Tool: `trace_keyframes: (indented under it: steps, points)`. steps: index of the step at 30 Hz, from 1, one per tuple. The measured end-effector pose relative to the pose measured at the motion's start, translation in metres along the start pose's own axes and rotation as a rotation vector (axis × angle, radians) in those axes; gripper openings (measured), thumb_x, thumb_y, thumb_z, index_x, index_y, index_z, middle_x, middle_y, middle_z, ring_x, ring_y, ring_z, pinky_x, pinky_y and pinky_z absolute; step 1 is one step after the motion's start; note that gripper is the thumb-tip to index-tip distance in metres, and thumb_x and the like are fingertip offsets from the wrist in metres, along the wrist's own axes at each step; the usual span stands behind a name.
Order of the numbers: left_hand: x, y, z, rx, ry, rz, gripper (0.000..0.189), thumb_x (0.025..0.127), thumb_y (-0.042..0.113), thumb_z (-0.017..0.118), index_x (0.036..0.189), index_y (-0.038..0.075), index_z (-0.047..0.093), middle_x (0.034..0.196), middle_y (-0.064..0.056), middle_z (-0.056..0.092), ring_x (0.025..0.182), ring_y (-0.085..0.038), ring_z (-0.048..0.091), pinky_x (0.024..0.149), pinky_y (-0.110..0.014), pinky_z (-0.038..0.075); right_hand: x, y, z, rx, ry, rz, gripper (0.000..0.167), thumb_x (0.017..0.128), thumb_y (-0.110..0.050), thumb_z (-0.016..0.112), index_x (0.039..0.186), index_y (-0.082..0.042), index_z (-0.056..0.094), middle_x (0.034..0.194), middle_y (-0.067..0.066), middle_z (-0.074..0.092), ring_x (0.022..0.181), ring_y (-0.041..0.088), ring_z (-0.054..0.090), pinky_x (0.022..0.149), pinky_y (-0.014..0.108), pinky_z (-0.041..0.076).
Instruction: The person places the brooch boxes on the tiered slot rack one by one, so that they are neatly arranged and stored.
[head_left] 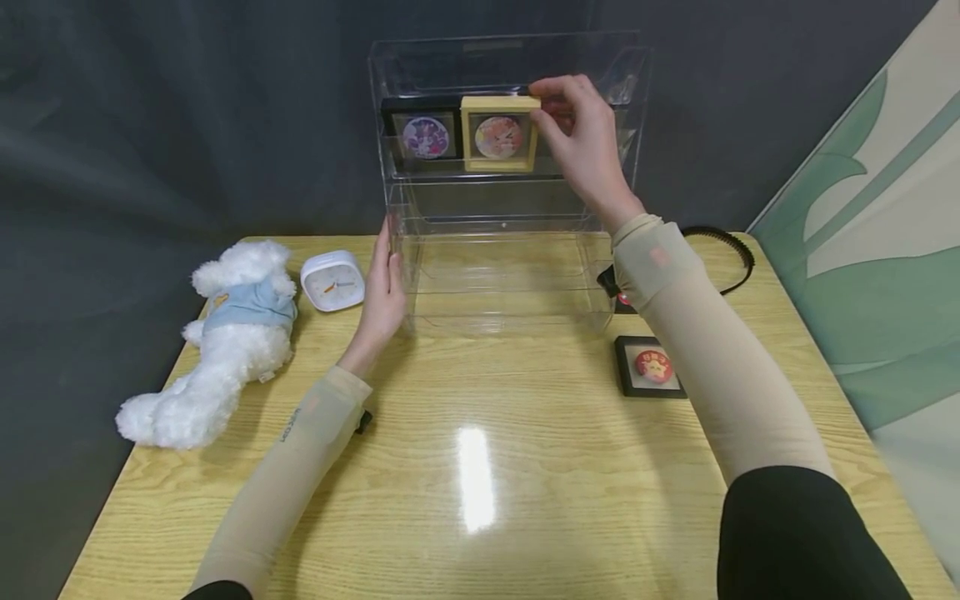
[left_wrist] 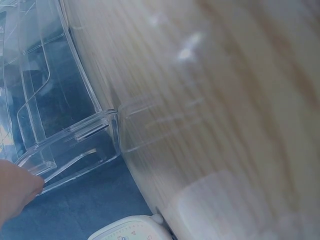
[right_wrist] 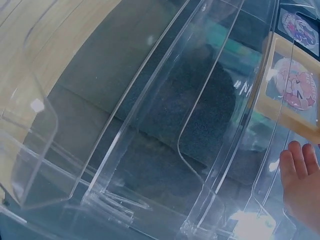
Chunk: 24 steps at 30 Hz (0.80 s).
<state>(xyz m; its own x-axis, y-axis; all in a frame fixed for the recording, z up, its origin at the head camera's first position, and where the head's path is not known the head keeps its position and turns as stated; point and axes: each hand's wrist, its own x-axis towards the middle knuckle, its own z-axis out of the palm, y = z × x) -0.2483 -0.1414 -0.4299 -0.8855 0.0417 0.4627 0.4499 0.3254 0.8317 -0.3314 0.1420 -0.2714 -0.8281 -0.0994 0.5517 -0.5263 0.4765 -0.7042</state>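
A clear acrylic tiered rack (head_left: 502, 325) stands on the table. On its upper tier a black display frame (head_left: 387, 125) with a purple round badge sits beside a yellow display frame (head_left: 500, 103) holding a pink-orange round badge. My right hand (head_left: 585, 137) pinches the yellow frame at its upper right edge, thumb in front; in the right wrist view its other fingers (right_wrist: 295, 160) show below the frame's corner. My left hand (head_left: 382, 296) rests along the rack's left side with fingers straight, and part of it shows at the rack's edge in the left wrist view.
A white plush toy (head_left: 240, 346) in a blue top lies at the left, near a white clock (head_left: 332, 282). At the right, a black frame with a red badge (head_left: 654, 367) lies flat, another partly hidden behind my forearm. A black coiled band (head_left: 738, 242) lies behind them.
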Motion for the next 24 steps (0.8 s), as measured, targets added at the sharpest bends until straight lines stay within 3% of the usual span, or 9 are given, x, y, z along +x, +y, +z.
trace_keyframes:
  steps: [15, 19, 24]
  points:
    - [0.0, 0.0, 0.001, -0.001, 0.009, 0.008, 0.055, 0.116, 0.002, 0.027, 0.168, -0.007, 0.012, 0.176, -0.023, 0.014, 0.163, -0.031, 0.015, 0.131, -0.031, 0.013, 0.001, 0.002, -0.003, 0.059, -0.015, 0.017, 0.034, 0.109, -0.01, 0.063, 0.142, -0.003, 0.067, 0.134, 0.009, 0.062, 0.122, 0.016, 0.06, 0.106, 0.026, 0.051]
    - [0.0, 0.0, 0.001, -0.009, 0.002, 0.004, 0.055, 0.116, 0.002, 0.027, 0.169, -0.006, 0.012, 0.176, -0.022, 0.013, 0.163, -0.03, 0.014, 0.13, -0.031, 0.015, -0.004, 0.001, -0.017, 0.042, 0.002, -0.01, 0.034, 0.111, -0.012, 0.06, 0.143, -0.004, 0.066, 0.135, 0.009, 0.062, 0.125, 0.016, 0.06, 0.107, 0.027, 0.051]
    - [-0.001, 0.001, -0.001, -0.016, -0.005, -0.009, 0.056, 0.116, 0.002, 0.027, 0.17, -0.004, 0.012, 0.177, -0.02, 0.013, 0.162, -0.029, 0.015, 0.13, -0.032, 0.017, -0.02, 0.002, -0.049, 0.013, 0.008, -0.063, 0.034, 0.112, -0.014, 0.058, 0.143, -0.004, 0.067, 0.135, 0.007, 0.064, 0.124, 0.014, 0.061, 0.106, 0.028, 0.051]
